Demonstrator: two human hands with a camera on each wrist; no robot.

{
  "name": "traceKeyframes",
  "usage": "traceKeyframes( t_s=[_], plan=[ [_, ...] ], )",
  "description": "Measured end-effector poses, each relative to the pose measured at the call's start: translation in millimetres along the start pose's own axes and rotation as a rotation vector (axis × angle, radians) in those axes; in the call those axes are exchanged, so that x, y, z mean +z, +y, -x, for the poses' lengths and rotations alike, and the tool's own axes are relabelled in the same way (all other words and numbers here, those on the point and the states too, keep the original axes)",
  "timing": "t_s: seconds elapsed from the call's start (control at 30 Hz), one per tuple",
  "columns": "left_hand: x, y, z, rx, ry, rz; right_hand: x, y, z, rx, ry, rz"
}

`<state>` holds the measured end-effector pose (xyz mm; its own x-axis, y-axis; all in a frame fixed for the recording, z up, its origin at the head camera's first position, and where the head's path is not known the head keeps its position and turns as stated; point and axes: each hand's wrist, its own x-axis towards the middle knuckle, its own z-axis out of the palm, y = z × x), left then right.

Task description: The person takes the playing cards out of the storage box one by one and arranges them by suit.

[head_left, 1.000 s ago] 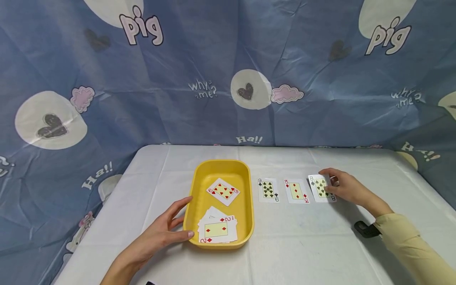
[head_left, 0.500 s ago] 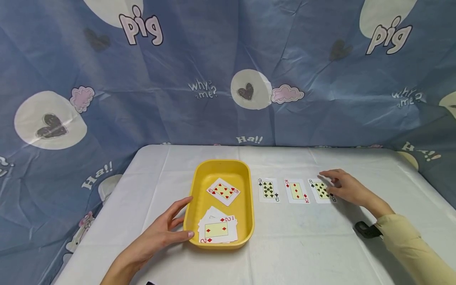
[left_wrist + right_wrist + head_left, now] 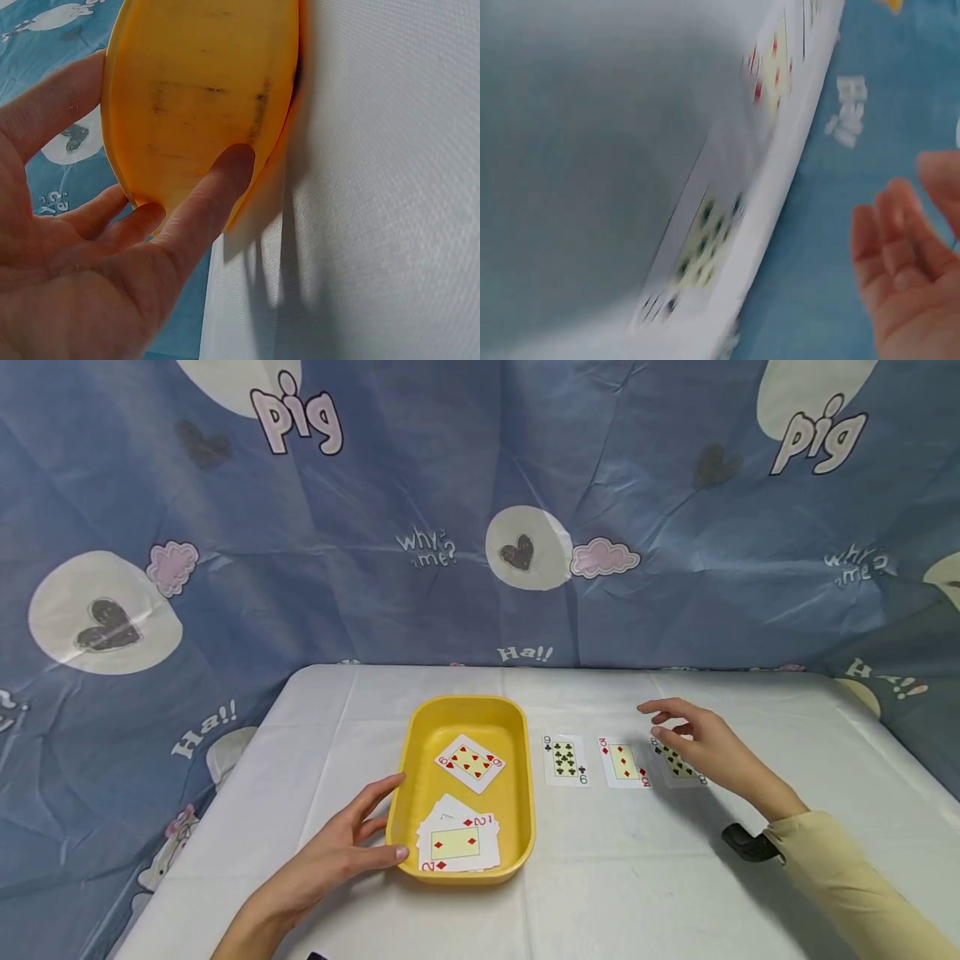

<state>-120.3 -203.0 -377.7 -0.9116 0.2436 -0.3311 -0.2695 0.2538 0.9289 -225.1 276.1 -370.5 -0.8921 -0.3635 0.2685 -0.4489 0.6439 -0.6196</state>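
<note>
Printed blue cloth (image 3: 450, 477) hangs beyond both grips, white tabletop (image 3: 637, 877) below them. Yellow tray (image 3: 513, 827) sits directly right of the left grip (image 3: 341, 839) and touches it; its long axis runs away from the person.

Main relation: the cards on the tabletop form a row left of and under the right grip (image 3: 712, 752), long axes roughly away from the person, slight skew on two. Spade card (image 3: 677, 767) is nearest, below the right grip and partly covered by it. Diamond card (image 3: 624, 764) comes next, just left of that grip's fingertips and nearer the person. Club card (image 3: 566, 760) is further left, between diamond card and tray. Right grip is the nearer one for all three; left grip has the tray.

Right pose: forearm in its sleeve (image 3: 832, 852) comes in diagonally from the near right, fingers pointing left and away. Grip is loose, thumb and fingers apart, nothing in it, raised off the cards. Right wrist view is blurred; exact height can't be read.

Left pose: fingers relaxed and spread, thumb and fingertips resting against the tray wall, not wrapped round it.

Inside the tray, right of the left grip: card pile (image 3: 457, 845) at the near end, single heart card (image 3: 471, 763) beyond it.
</note>
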Motion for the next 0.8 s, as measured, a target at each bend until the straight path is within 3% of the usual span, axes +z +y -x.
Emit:
traceKeyframes(
  t_s=[0.13,0.37,0.63,0.8],
  plan=[
    [0.1,0.8,-0.8,-0.001,0.001,-0.002,16.9,-23,-9,-0.075,-0.026,-0.076],
    [0.7,0.0,-0.6,0.010,0.009,-0.006,47.2,-63,-29,-0.129,-0.130,-0.258],
    [0.4,-0.7,1.9,0.021,0.002,-0.001,80.8,-104,-55,-0.248,-0.218,-0.290],
    [0.1,-1.0,3.0,0.034,-0.012,0.006,100.2,-121,-71,-0.284,-0.318,-0.268]
  ],
)
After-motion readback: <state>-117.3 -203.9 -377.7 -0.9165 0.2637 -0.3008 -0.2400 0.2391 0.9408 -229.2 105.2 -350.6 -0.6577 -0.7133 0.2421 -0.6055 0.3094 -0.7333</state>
